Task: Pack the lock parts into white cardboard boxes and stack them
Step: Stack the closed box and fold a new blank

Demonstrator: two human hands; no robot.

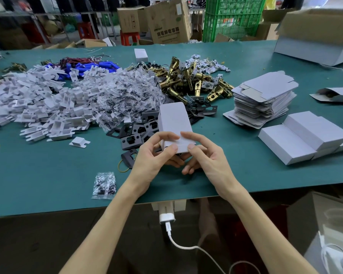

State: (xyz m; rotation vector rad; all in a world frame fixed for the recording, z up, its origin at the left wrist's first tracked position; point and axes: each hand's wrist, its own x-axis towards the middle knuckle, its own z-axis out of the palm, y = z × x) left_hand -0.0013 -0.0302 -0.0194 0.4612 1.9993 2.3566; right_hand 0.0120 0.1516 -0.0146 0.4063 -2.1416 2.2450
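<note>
Just above the table edge, the white box (175, 123) stands tilted between both hands, its near end flap under their fingertips. Left hand (153, 155) curls round the box's near left corner, thumb on the flap, fingers beneath. Right hand (204, 153) pinches the flap's right side, thumb on top, other fingers curled under the box

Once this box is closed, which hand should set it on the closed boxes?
Right. The right hand holds the white box, and the closed boxes lie on its side; the left hand would likely cross over.
</note>
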